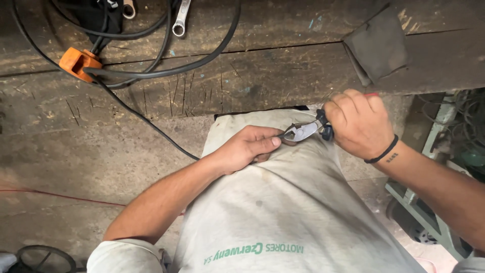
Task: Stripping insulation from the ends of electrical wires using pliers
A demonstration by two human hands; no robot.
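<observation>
two hands meet over the hem of a dirty white shirt (283,202), seen from above. far left, an orange plug (77,61) lies on the worn wooden bench (252,76), with black cables (166,60) looping from it across the boards; one cable runs down toward the shirt. a thin red wire (60,196) crosses the lower left floor. a steel spanner (180,17) lies at the top edge of the bench. the left hand (247,149) rests on the shirt front, fingers curled shut on something small; what it pinches cannot be told, as the thumb covers it. the metal nose of a pair of pliers (303,131) touches the fingertips of that hand. the right hand (359,123) is closed around the pliers' dark handles, a black band at its wrist. above it, a dark folded cloth (378,43) sits at the bench's edge. far right, a green metal frame (429,151) stands below the bench.
</observation>
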